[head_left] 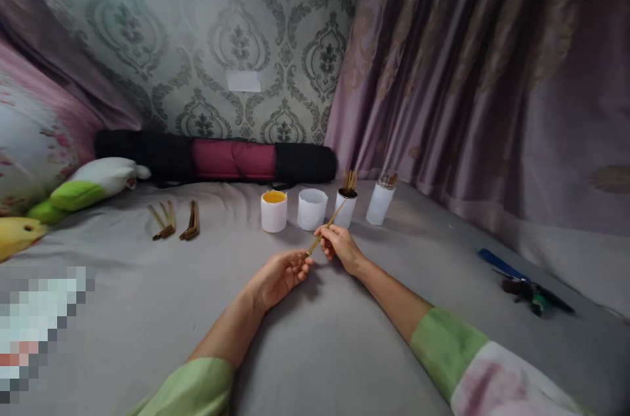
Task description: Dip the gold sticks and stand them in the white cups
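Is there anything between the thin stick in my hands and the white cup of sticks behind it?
Nothing visible. The thin brown stick, held by the left hand and right hand, points at the white cup holding sticks, with only bare grey sheet between.

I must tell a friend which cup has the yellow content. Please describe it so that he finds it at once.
Start at the long black and maroon bag lying against the wallpapered wall. In front of it, on the grey bedsheet, four white cups stand in a row. The yellow-filled cup is the leftmost one; the others show no yellow.
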`<action>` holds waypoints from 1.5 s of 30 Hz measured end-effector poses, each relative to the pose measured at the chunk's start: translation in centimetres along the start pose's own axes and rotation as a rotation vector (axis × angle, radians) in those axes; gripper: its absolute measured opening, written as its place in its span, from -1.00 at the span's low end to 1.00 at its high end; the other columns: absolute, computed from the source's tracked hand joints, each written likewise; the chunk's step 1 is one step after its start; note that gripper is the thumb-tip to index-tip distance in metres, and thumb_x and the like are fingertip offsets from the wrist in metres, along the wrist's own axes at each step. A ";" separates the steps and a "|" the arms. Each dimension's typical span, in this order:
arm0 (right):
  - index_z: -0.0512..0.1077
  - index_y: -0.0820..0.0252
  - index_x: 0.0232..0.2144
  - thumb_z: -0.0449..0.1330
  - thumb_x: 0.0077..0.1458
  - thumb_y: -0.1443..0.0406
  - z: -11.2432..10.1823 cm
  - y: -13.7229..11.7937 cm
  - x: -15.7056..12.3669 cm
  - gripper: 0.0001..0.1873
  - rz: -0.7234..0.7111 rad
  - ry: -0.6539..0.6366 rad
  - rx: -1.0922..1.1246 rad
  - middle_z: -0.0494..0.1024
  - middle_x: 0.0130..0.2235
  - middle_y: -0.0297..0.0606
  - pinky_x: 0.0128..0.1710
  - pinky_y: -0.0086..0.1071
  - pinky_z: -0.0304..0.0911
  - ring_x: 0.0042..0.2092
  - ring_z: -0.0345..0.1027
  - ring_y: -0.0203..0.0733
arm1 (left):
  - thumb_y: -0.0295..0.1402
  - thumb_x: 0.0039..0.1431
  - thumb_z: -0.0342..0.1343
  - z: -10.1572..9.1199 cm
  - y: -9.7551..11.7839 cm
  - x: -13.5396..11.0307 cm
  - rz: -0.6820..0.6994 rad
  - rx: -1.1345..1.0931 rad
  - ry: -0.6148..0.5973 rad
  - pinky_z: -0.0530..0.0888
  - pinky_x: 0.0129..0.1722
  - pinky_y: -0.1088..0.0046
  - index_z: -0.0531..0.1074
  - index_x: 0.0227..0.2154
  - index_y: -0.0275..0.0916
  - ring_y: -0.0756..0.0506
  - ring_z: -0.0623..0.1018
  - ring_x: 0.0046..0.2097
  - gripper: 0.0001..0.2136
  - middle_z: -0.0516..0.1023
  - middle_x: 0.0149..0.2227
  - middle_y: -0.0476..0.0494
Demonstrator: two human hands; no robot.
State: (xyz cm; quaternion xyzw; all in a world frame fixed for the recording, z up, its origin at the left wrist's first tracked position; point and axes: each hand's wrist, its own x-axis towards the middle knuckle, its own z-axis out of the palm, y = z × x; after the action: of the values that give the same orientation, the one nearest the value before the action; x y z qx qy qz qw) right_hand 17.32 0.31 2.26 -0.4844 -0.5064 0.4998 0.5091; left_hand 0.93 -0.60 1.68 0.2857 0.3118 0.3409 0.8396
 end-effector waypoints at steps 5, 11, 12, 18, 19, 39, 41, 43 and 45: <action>0.33 0.24 -0.43 0.06 -0.06 0.14 -0.3 -0.4 -0.2 -0.73 -0.010 -0.002 -0.006 0.25 -0.63 -0.47 -0.75 -0.58 -0.04 -0.68 0.05 -0.49 | -0.56 -0.04 0.01 0.0 -0.1 -0.1 -0.007 0.010 0.003 0.40 -0.51 0.64 0.33 -0.35 -0.40 0.10 0.41 -0.52 -0.87 0.44 -0.46 -0.13; 0.35 0.23 -0.43 0.09 -0.08 0.13 -1.0 -1.1 -0.2 -0.73 -0.011 0.047 -0.012 0.26 -0.62 -0.46 -0.76 -0.58 -0.04 -0.68 0.06 -0.49 | -0.57 -0.03 0.00 -0.1 -0.2 0.0 -0.010 0.016 0.001 0.39 -0.52 0.64 0.33 -0.35 -0.39 0.10 0.41 -0.53 -0.87 0.44 -0.47 -0.12; 0.35 0.23 -0.43 0.09 -0.08 0.13 -1.2 -1.2 -0.1 -0.73 -0.011 0.056 -0.011 0.26 -0.61 -0.46 -0.76 -0.58 -0.04 -0.68 0.06 -0.49 | -0.57 -0.03 0.00 0.0 -0.2 0.0 -0.011 0.018 0.007 0.39 -0.53 0.64 0.33 -0.36 -0.39 0.10 0.41 -0.53 -0.87 0.44 -0.48 -0.12; 0.37 0.25 -0.41 0.08 -0.08 0.14 -2.3 -2.2 0.5 -0.72 -0.039 0.113 0.003 0.31 -0.58 -0.42 -0.76 -0.58 -0.03 -0.67 0.08 -0.49 | -0.56 -0.03 0.01 0.2 0.0 -0.3 -0.009 0.025 0.030 0.40 -0.52 0.63 0.34 -0.38 -0.38 0.10 0.41 -0.54 -0.89 0.44 -0.48 -0.13; 0.37 0.25 -0.40 0.08 -0.08 0.14 -2.4 -2.3 0.6 -0.72 -0.044 0.121 0.004 0.32 -0.58 -0.41 -0.76 -0.58 -0.03 -0.67 0.09 -0.49 | -0.55 -0.03 0.02 0.2 0.0 -0.3 -0.008 0.024 0.028 0.40 -0.52 0.63 0.34 -0.38 -0.38 0.09 0.41 -0.54 -0.89 0.44 -0.48 -0.13; 0.37 0.25 -0.42 0.10 -0.07 0.14 -4.5 -4.1 1.0 -0.73 -0.110 0.251 0.007 0.35 -0.56 -0.38 -0.77 -0.58 0.00 -0.67 0.13 -0.49 | -0.60 -0.05 -0.01 0.3 -0.1 -0.4 0.018 0.035 0.040 0.40 -0.53 0.62 0.33 -0.35 -0.39 0.09 0.41 -0.53 -0.85 0.44 -0.48 -0.14; 0.36 0.26 -0.43 0.10 -0.07 0.13 -4.7 -4.0 1.0 -0.72 -0.120 0.259 0.002 0.34 -0.56 -0.38 -0.77 -0.58 0.00 -0.67 0.13 -0.49 | -0.60 -0.06 0.01 0.3 -0.1 -0.4 0.016 0.035 0.036 0.39 -0.54 0.62 0.32 -0.36 -0.39 0.08 0.41 -0.52 -0.85 0.44 -0.48 -0.14; 0.36 0.26 -0.43 0.11 -0.08 0.12 -4.9 -3.9 1.0 -0.71 -0.126 0.266 0.001 0.34 -0.56 -0.38 -0.77 -0.58 0.00 -0.67 0.12 -0.49 | -0.59 -0.07 0.02 0.2 -0.2 -0.4 0.019 0.036 0.034 0.39 -0.53 0.62 0.33 -0.36 -0.39 0.08 0.41 -0.52 -0.84 0.44 -0.47 -0.14; 0.36 0.26 -0.44 0.11 -0.08 0.11 -5.0 -3.8 0.9 -0.71 -0.124 0.273 0.002 0.34 -0.56 -0.39 -0.77 -0.58 0.00 -0.67 0.11 -0.49 | -0.59 -0.07 0.02 0.2 -0.2 -0.3 0.025 0.039 0.027 0.39 -0.53 0.62 0.33 -0.35 -0.39 0.08 0.41 -0.51 -0.84 0.43 -0.46 -0.15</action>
State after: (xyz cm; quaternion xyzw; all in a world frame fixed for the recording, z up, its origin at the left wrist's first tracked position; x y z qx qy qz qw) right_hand 22.38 1.17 6.04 -0.5154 -0.4609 0.3973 0.6034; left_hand 0.94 -1.02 1.75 0.3013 0.3260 0.3492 0.8252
